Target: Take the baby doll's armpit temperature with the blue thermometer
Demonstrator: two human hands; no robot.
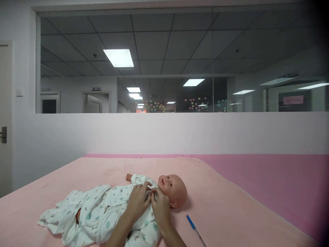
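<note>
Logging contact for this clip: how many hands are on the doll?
2. The left hand rests on the doll, on its chest; the right hand is beside it, at the neck under the chin. No other hands show.

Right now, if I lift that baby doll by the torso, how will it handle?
The baby doll has a hard-looking moulded head: probably rigid, may loll. The romper lies loose and rumpled, so likely floppy and slippery to grip. The soft pink blanket should damp rolling.
</note>
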